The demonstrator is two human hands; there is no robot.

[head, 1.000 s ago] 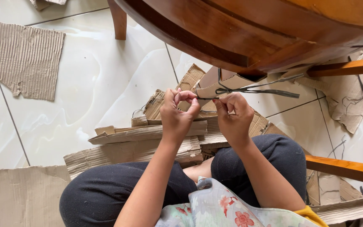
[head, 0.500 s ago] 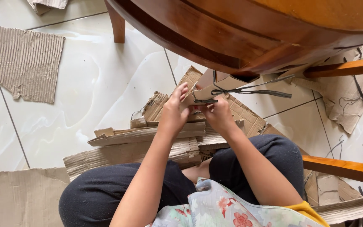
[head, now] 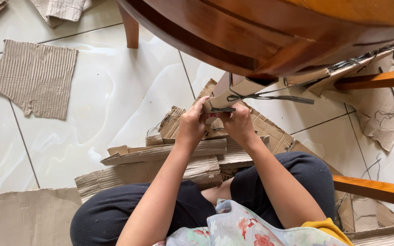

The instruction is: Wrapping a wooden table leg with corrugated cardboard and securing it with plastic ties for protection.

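Observation:
A furniture leg wrapped in brown cardboard (head: 233,89) slants down from the underside of a large wooden piece. A dark cord (head: 270,97) is tied around the wrap, its loose ends trailing right. My left hand (head: 192,124) and my right hand (head: 238,122) meet at the lower end of the wrapped leg, fingers closed on the cardboard and the cord there. I sit on the floor, knees in dark trousers on either side.
Torn corrugated cardboard strips (head: 160,155) pile up in front of my knees. A loose corrugated sheet (head: 35,77) lies on the white tiles at left. Orange wooden rails (head: 375,189) run at right, with more wrapped cardboard (head: 379,109) behind. A wooden leg (head: 130,29) stands at the back.
Both hands have moved up and closer together onto the lower end of the wrapped leg. The view has shifted slightly, so the wrapped leg and cord sit more central.

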